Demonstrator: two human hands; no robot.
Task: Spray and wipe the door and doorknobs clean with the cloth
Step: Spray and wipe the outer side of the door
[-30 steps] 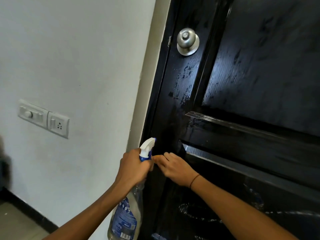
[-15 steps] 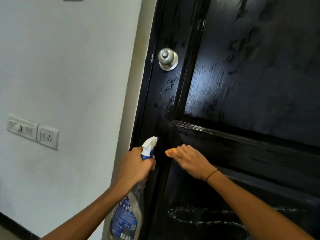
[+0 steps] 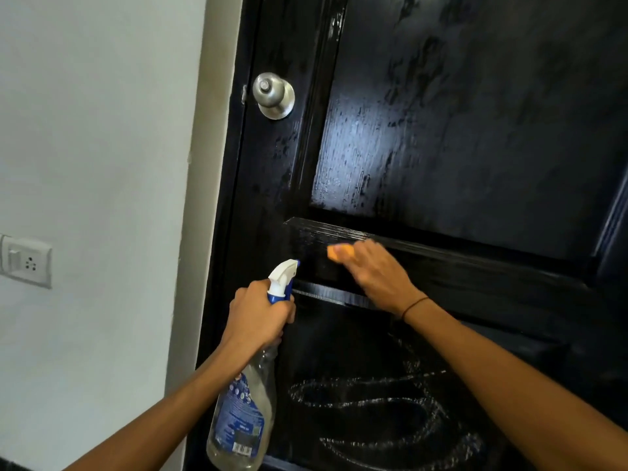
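Door (image 3: 475, 164) and its doorknob (image 3: 273, 95) were seen upright ahead, the knob near the latch edge, well above both hands and nearer the left. An orange cloth (image 3: 339, 253) was pressed by the right hand (image 3: 377, 277) on the long horizontal mid rail; a spray bottle (image 3: 248, 385) was clasped by the left hand (image 3: 258, 314) — nozzle toward the door. Wet streaks marked the lower panel; a white wall (image 3: 102, 130) with a socket (image 3: 29, 263) lay left.

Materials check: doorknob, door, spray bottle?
Doorknob: brushed silver metal, likely steel; dull sheen. Door: probably wood, glossy black paint; grain lines show in the glare. Spray bottle: clear plastic body, white and blue plastic trigger head; see-through with a printed label.
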